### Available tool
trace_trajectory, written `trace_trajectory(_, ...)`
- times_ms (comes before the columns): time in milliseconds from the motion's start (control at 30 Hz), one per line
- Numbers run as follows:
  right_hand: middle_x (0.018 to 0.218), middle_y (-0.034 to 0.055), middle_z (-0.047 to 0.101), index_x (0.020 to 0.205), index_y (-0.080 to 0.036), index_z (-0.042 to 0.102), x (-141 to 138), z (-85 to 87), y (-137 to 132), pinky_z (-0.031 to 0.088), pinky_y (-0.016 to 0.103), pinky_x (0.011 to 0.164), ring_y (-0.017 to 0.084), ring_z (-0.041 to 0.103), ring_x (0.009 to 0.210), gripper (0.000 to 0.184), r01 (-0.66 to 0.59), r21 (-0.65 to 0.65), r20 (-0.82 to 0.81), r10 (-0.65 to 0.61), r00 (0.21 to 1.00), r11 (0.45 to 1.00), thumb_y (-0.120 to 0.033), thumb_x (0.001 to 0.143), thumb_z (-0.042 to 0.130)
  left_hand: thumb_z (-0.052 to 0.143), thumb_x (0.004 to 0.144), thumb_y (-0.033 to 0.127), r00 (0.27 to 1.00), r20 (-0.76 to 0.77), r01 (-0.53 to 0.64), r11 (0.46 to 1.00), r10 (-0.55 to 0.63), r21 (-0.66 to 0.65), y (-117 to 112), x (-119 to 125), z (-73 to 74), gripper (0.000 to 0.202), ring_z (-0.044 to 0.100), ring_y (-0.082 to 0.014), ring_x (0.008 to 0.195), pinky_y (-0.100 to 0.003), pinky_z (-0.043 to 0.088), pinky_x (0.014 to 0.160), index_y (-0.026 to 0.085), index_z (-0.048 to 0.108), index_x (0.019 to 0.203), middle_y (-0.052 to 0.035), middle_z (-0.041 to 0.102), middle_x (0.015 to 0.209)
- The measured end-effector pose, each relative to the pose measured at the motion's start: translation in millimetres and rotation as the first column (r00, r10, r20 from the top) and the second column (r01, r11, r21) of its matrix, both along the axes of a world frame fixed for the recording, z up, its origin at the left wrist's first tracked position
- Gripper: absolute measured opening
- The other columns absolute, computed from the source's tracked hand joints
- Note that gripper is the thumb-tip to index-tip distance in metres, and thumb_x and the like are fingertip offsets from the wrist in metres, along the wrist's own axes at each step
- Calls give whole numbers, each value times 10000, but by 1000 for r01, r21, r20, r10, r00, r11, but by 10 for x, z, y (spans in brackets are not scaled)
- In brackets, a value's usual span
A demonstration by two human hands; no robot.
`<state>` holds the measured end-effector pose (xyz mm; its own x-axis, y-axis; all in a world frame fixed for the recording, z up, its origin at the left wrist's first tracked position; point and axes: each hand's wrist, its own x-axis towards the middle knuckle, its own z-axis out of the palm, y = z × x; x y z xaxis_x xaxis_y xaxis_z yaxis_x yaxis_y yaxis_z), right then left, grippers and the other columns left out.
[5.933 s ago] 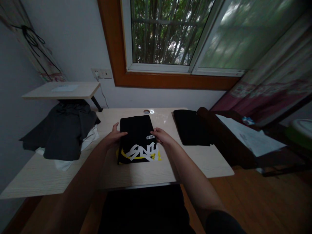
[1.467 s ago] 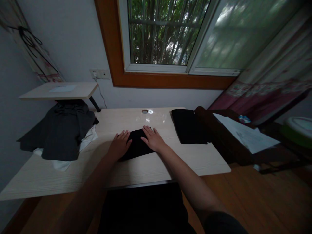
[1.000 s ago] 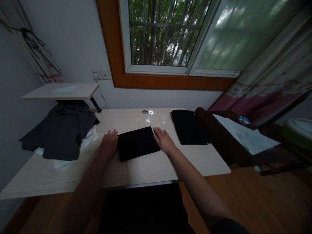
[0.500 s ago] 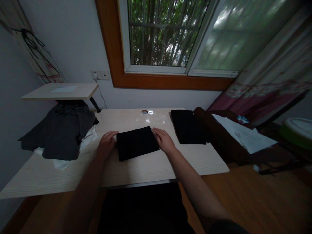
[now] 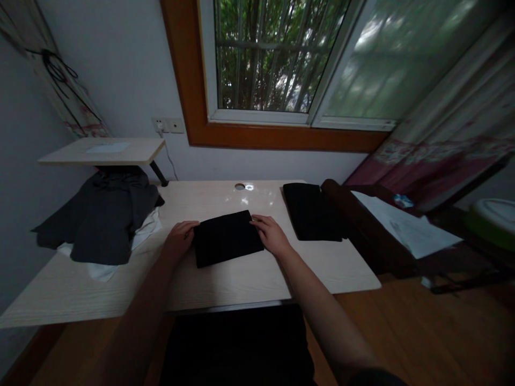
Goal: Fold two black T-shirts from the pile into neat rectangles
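Note:
A folded black cloth (image 5: 228,239) lies as a flat, slightly turned rectangle on the pale wooden desk (image 5: 257,284). At its upper left corner, my left hand (image 5: 180,239) has its fingertips closed on the edge; the thumb is partly in shadow. My right hand (image 5: 270,234) pinches the upper right corner between fingers and thumb. To the right rests another folded black cloth (image 5: 311,212), larger and untouched, reaching the desk's right side. Whether these cloths are garments I cannot tell.
A dark grey garment (image 5: 104,220) lies heaped over white cloth (image 5: 102,272) at the left, partly beneath a small raised shelf (image 5: 137,153). A window (image 5: 277,59) and wall socket (image 5: 168,125) are behind the desk. Papers (image 5: 406,228) lie on dark furniture at right.
My fingers have closed in on the black cloth's upper corners, the right hand moving slightly left onto its edge. The cloth has stayed nearly in place; the view has shifted slightly.

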<state>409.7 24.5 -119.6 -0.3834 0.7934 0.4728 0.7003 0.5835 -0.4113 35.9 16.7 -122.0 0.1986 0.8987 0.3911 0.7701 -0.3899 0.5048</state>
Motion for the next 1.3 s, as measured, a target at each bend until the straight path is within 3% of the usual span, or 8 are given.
trace_trajectory(267,1371,59,641,1244,-274,725,2,-5,10,486,467,1087,249,569,1236,458,15,-21,14,-15,1000,1000,-72,904,493,466,820,130,997,-62,-52,999,52,-1,77,-47,-91,413,607,-250,1168,-454,452,1074,223,696,1150,-68,718,1200)
trace_trajectory(867,1316,78,660,1233,-277,720,5,4,16,483,488,1071,258,590,1191,412,17,-39,-37,-19,999,999,-118,932,489,489,881,212,996,-59,-67,998,66,-15,124,-87,-142,343,619,-256,1128,-450,455,1043,242,701,1148,-69,723,1171)
trace_trajectory(1100,1401,66,634,1335,-293,672,-14,102,-54,469,520,1100,266,584,1249,438,-23,-3,-38,23,999,1000,-160,968,471,439,882,163,998,-48,-46,999,47,28,54,-40,-34,407,604,-240,1185,-457,437,1087,228,699,1188,-65,715,1223)
trace_trajectory(1300,1566,26,494,1478,-306,545,-76,177,-102,383,511,1188,258,435,1454,455,-118,-41,118,122,986,992,-307,1028,477,412,1014,345,996,-63,58,998,-56,28,-31,27,63,409,537,-242,1315,-493,387,1165,245,653,1328,-45,661,1382)
